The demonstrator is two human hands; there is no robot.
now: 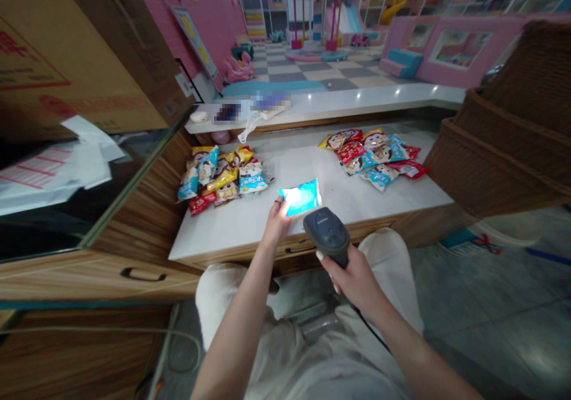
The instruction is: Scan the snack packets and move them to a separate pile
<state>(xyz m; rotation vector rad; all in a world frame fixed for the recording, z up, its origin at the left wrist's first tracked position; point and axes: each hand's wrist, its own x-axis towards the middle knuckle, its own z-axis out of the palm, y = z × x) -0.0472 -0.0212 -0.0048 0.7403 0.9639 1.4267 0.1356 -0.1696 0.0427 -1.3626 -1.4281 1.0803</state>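
My left hand (276,221) pinches the edge of a shiny blue snack packet (300,198) just above the white counter top (267,210). My right hand (352,278) grips a dark grey handheld barcode scanner (328,233), its head pointing up and away from me, close to the packet. The packet's face glares bright under light. On the counter, a heap of colourful snack packets (218,177) lies to the left, and a second heap (370,156) lies to the right.
A large cardboard box (75,61) and loose papers (57,168) stand at left above a wooden cabinet. A wicker cabinet (513,126) juts in at right. Behind the counter runs a higher white ledge (357,100) holding a plastic bag (247,128). A children's play area lies beyond.
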